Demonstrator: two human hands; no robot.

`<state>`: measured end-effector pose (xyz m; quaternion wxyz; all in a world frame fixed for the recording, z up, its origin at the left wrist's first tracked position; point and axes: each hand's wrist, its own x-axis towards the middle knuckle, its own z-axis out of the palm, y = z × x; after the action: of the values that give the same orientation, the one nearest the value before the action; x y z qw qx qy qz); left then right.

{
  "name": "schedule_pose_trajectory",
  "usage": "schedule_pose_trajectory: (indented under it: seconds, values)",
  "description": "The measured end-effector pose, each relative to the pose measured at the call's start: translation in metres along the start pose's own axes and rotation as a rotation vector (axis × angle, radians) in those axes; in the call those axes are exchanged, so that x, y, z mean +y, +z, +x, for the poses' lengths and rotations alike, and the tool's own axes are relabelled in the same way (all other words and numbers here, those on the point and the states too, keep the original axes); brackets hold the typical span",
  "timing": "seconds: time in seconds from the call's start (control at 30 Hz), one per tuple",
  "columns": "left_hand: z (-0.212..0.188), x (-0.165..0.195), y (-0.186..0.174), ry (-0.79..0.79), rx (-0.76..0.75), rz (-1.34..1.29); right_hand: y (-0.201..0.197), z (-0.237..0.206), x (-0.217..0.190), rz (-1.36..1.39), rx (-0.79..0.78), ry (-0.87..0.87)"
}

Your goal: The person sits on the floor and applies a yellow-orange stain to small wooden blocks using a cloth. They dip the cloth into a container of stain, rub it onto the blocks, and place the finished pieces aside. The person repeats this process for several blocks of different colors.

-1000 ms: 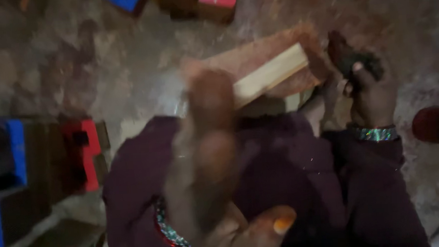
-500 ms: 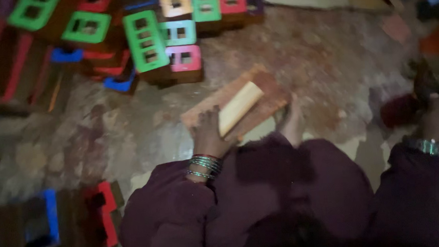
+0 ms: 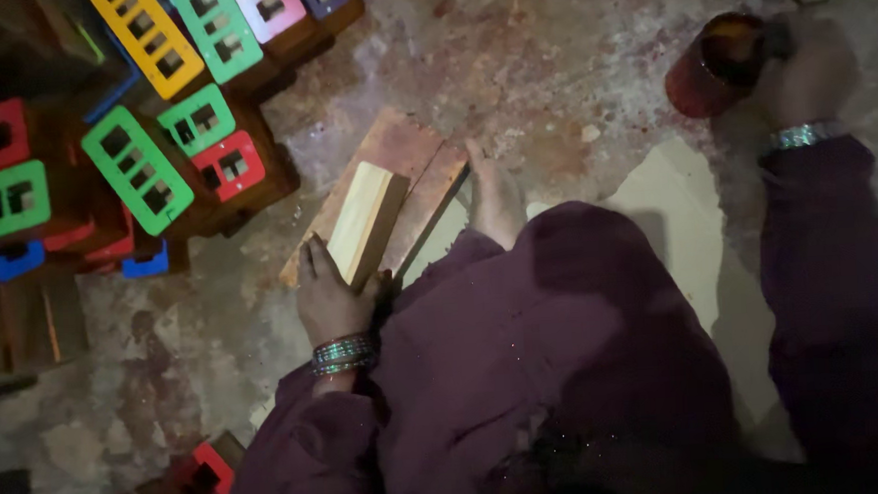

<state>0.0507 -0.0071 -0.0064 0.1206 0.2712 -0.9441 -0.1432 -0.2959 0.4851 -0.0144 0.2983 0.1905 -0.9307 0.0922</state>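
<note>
At the far left, a heap of painted wooden blocks [image 3: 144,162] lies on the floor [image 3: 549,61], in green, red, yellow, pink and blue, each with small rectangular window holes. The heap fills the upper left corner and its nearest red piece is close to the brown board. Below it, a bare strip of stained concrete floor is open down to a few more red and blue pieces [image 3: 206,475] at the bottom edge.

The left hand [image 3: 329,295], with bangles on the wrist, is closed on the near end of a pale wooden block [image 3: 366,221]. The fingers lie on its left side and the thumb side is hidden, so the grip is only partly seen. This pale block lies on a flat brown board [image 3: 404,149], which rests at an angle on the floor. The far end of the pale block is free, and the board's upper edge has open floor beyond it.

Just right of the board, a bare foot [image 3: 495,199] presses on its right edge. The knees in dark purple cloth cover the lower middle.

Further right, a pale sheet [image 3: 672,205] lies flat on the floor. At the upper right, well apart from the board, the right hand [image 3: 810,72] is clamped on a round red container [image 3: 715,62], tilted with its dark mouth visible. The floor between the container and the board is open.
</note>
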Motion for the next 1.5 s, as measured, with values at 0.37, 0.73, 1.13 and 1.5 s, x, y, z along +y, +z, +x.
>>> schedule_pose_trajectory:
  seconds: [0.37,0.73,1.13,1.5]
  values:
    - [0.013,-0.004,0.027,-0.053,-0.049,0.018,-0.003,0.029,-0.03,-0.124,-0.307,0.117]
    - [0.024,0.004,0.027,-0.073,-0.124,-0.055,-0.031,0.031,-0.033,-0.154,-0.204,-0.049]
    - [0.034,0.022,0.001,-0.173,-0.279,0.01,-0.045,0.015,-0.059,-0.161,-0.309,0.012]
    - [0.035,0.022,-0.012,-0.115,-0.227,-0.026,-0.053,0.023,-0.064,0.176,-0.215,0.332]
